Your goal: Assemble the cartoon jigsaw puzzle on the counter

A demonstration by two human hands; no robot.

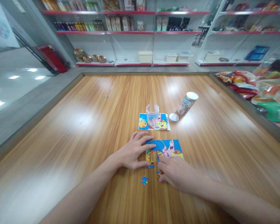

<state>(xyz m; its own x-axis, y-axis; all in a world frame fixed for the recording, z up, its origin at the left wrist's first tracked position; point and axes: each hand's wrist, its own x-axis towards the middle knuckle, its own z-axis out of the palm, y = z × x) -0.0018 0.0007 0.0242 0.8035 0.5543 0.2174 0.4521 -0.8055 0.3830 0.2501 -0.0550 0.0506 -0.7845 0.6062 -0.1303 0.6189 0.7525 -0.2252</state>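
A partly assembled cartoon jigsaw puzzle (pixel 163 145) lies on the wooden table, with a gap in its lower middle. My left hand (pixel 136 151) is open, its fingers spread over the puzzle's left edge. My right hand (pixel 177 172) covers the lower right of the puzzle, its fingers curled down together at the gap. A puzzle piece (pixel 158 174) shows at its fingertips, partly hidden by them. One loose blue puzzle piece (pixel 144 180) lies below the puzzle, nearer to me.
Beyond the puzzle, a clear plastic cup (pixel 152 115) stands on a cartoon picture card (pixel 142 122). A white round lid (pixel 174 117) and a printed canister (pixel 188 103) are to its right. Snack packages (pixel 242 82) are piled past the table's right edge; shelves (pixel 130 32) stand behind.
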